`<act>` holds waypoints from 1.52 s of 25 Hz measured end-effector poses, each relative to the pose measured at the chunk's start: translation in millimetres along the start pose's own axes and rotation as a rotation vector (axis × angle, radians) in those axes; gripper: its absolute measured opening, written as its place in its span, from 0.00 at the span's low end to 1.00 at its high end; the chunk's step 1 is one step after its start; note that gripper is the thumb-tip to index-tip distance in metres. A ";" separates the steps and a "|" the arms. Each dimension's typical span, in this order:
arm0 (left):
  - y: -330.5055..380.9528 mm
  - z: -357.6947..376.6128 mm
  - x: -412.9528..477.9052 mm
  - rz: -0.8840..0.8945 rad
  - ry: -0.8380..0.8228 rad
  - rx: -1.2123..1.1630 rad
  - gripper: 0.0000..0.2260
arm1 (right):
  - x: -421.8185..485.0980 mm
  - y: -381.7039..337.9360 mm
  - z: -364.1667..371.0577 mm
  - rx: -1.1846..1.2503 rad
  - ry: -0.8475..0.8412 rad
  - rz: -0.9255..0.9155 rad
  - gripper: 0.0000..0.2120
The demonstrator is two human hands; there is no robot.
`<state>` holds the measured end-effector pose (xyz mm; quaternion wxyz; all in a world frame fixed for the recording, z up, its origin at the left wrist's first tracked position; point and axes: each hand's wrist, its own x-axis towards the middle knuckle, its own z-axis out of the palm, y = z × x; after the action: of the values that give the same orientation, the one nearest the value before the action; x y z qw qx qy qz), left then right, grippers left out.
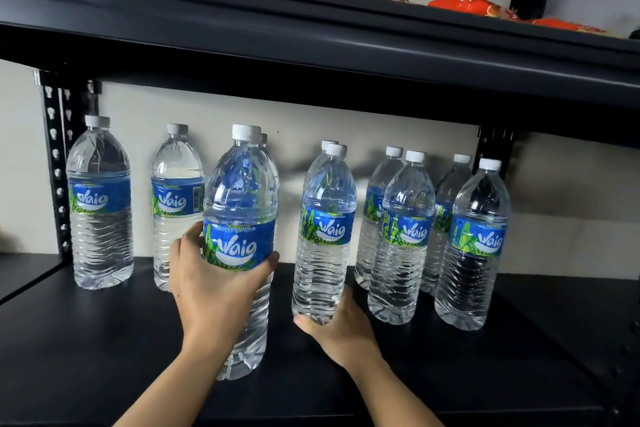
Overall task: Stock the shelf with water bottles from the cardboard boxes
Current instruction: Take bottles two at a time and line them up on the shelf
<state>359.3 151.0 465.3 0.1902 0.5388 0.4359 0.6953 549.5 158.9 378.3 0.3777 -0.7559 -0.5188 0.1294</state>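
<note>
Several clear water bottles with blue labels and white caps stand on a black shelf [104, 340]. My left hand [211, 288] is wrapped around the middle of one bottle [242, 191], which stands near the shelf's front. My right hand [339, 322] grips the base of a second bottle [325, 229], just right of the first. Behind each held bottle another bottle's cap shows. Two bottles [100, 204] stand at the left near the back wall, and two pairs [401, 236] stand at the right. No cardboard box is in view.
The shelf above [311, 45] hangs low over the bottle caps and carries orange snack packets [464, 5]. Black perforated uprights [57, 166] stand at the back left and back right. Bare shelf surface lies at the front left and far right.
</note>
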 end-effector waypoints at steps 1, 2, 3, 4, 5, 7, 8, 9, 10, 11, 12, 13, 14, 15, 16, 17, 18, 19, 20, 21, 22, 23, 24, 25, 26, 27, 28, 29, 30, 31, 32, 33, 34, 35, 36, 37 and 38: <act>-2.9 4.9 4.6 -0.005 0.003 -0.005 0.41 | -0.1 0.4 0.0 -0.011 0.012 -0.017 0.35; -5.6 10.3 9.7 -0.011 0.006 -0.013 0.42 | 0.7 1.4 1.0 -0.023 0.019 -0.026 0.34; -9.4 15.8 15.4 -0.016 0.018 -0.034 0.42 | 1.1 1.2 2.1 -0.035 0.021 -0.034 0.35; -13.8 21.4 21.7 -0.013 0.029 -0.058 0.41 | 1.4 0.8 2.8 -0.041 0.023 -0.037 0.35; -18.0 27.1 27.5 -0.009 0.036 -0.070 0.41 | 2.5 1.8 3.5 -0.036 0.028 -0.037 0.36; -24.4 36.8 36.7 -0.011 0.037 -0.037 0.41 | 4.0 4.5 3.2 -0.003 0.030 -0.030 0.34; -27.5 40.7 39.9 -0.011 0.036 -0.020 0.40 | 3.9 4.7 2.4 0.013 0.026 -0.024 0.33; -30.4 44.2 42.2 -0.010 0.033 -0.013 0.40 | 3.1 4.1 1.2 0.020 0.022 -0.020 0.33; -32.8 47.2 43.7 -0.005 0.028 -0.008 0.39 | 2.7 3.5 0.6 0.024 0.021 -0.018 0.34; -37.3 50.5 45.5 0.002 0.017 0.000 0.39 | 3.0 3.3 0.2 0.025 0.022 -0.015 0.35; -42.3 53.6 46.7 0.008 0.006 0.012 0.39 | 3.6 3.1 0.5 0.025 0.022 -0.012 0.35; -47.3 55.9 47.1 0.016 0.000 0.025 0.39 | 3.4 2.3 0.6 0.026 0.022 -0.010 0.35; -51.5 57.3 47.2 0.029 -0.003 0.036 0.39 | 3.2 1.8 0.9 0.027 0.023 -0.010 0.36; -54.6 58.2 47.4 0.048 -0.005 0.047 0.40 | 3.3 1.8 1.0 0.027 0.027 -0.012 0.36; -56.7 58.6 47.9 0.062 -0.017 0.058 0.40 | 3.7 2.4 1.1 0.024 0.028 -0.013 0.36; -58.2 58.3 48.3 0.072 -0.042 0.066 0.42 | 4.1 3.1 0.7 0.020 0.027 -0.015 0.36; -60.1 57.0 48.6 0.075 -0.079 0.072 0.44 | 5.0 3.4 0.4 0.016 0.023 -0.017 0.36; -63.9 54.8 48.8 0.073 -0.123 0.074 0.46 | 5.6 3.9 0.6 0.011 0.020 -0.016 0.37; -68.9 51.1 49.7 0.067 -0.172 0.074 0.48 | 6.3 4.6 0.9 0.006 0.014 -0.013 0.38; -73.6 46.2 50.1 0.052 -0.232 0.067 0.52 | 6.3 4.5 0.7 0.002 0.006 -0.014 0.40; -79.3 39.7 48.8 0.018 -0.313 0.071 0.56 | 7.2 4.9 1.3 -0.002 -0.002 -0.016 0.43; -85.0 32.6 45.6 -0.023 -0.409 0.099 0.58 | 8.0 5.6 2.3 -0.005 -0.008 -0.020 0.46; -90.2 25.7 41.2 -0.063 -0.495 0.140 0.57 | 8.8 6.1 3.2 0.000 -0.012 -0.020 0.47; -97.3 20.7 37.4 -0.100 -0.546 0.162 0.53 | 8.7 6.3 3.4 0.010 -0.016 -0.013 0.48; -104.3 17.2 35.5 -0.125 -0.560 0.155 0.48 | 8.4 6.6 3.5 0.022 -0.016 -0.005 0.48; -110.4 15.5 35.2 -0.147 -0.554 0.137 0.42 | 8.1 6.1 3.0 0.030 -0.015 0.002 0.46; -113.3 15.5 34.9 -0.164 -0.557 0.117 0.39 | 7.8 6.0 2.5 0.036 -0.011 0.005 0.43; -116.0 16.3 34.7 -0.182 -0.574 0.098 0.38 | 7.3 5.7 1.8 0.038 -0.006 0.006 0.40; -118.2 17.3 34.4 -0.206 -0.601 0.085 0.38 | 6.8 5.6 1.6 0.041 -0.002 0.004 0.39; -119.8 18.4 33.4 -0.240 -0.624 0.071 0.39 | 5.7 4.8 0.7 0.043 -0.003 0.002 0.39; -122.7 19.7 32.6 -0.281 -0.642 0.051 0.41 | 5.5 4.3 -0.2 0.043 -0.002 -0.002 0.39; -124.9 20.5 31.6 -0.318 -0.657 0.027 0.43 | 5.2 3.7 -0.8 0.041 -0.002 -0.004 0.39; -127.5 21.0 31.0 -0.341 -0.672 0.010 0.44 | 5.2 4.0 -1.0 0.043 -0.002 -0.006 0.39; -129.0 21.3 31.0 -0.356 -0.679 0.009 0.46 | 5.0 4.4 -1.3 0.048 -0.006 -0.004 0.40; -129.1 21.6 31.1 -0.360 -0.679 0.015 0.47 | 5.0 4.6 -1.9 0.055 -0.007 -0.003 0.42; -129.6 21.4 30.7 -0.361 -0.671 0.030 0.48 | 5.4 4.6 -2.1 0.059 -0.009 0.004 0.45; -127.2 20.6 29.1 -0.356 -0.661 0.045 0.48 | 6.1 4.6 -1.9 0.059 -0.007 0.008 0.46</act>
<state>341.9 250.4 379.9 0.4266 0.6542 0.4530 0.4300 556.4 162.6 377.5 0.3978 -0.7460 -0.5129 0.1488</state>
